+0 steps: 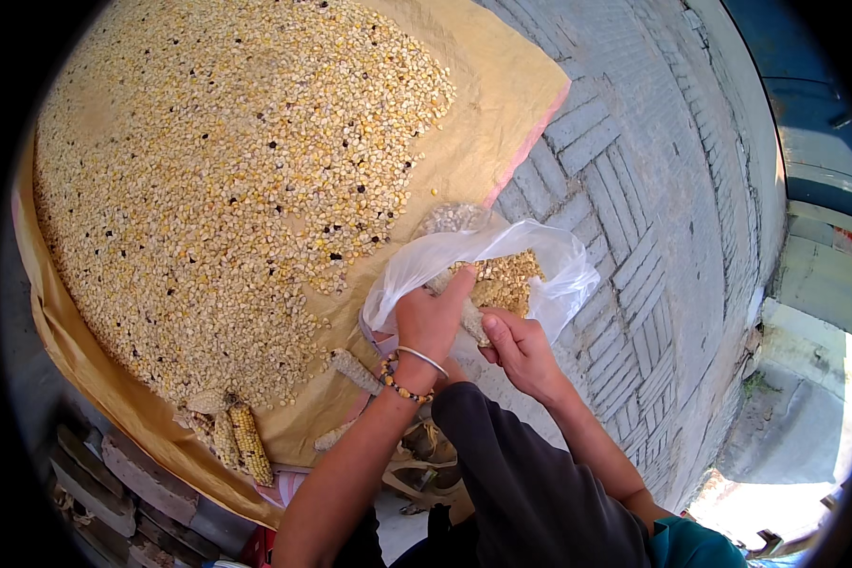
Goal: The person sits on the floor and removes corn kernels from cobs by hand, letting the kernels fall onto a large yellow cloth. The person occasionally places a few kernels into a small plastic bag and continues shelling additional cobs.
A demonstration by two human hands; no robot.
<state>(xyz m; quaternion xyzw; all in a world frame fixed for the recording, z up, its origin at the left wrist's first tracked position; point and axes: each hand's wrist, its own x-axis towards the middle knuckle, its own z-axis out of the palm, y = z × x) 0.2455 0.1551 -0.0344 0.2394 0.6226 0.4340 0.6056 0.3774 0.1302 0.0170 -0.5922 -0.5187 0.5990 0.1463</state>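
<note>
My left hand (429, 316), with a pale bangle and a beaded bracelet at its wrist, is wrapped around the upper part of a whitish corn cob (474, 323). My right hand (520, 349) pinches the lower end of the same cob. Fingers cover much of it. Both hands are over the mouth of a translucent white plastic bag (561, 248). Yellowish corn kernels (508, 284) fill the part of the bag that shows. Close to my left wrist, another stripped cob (355, 370) lies on the tan sheet (497, 78).
Loose corn kernels (241, 177) are spread thickly over the sheet. Several corn ears (250, 440) lie at its near edge. Grey brick paving (596, 163) runs along the right, and stacked bricks (149, 476) stand at lower left. A dark-clothed leg (525, 476) is below my hands.
</note>
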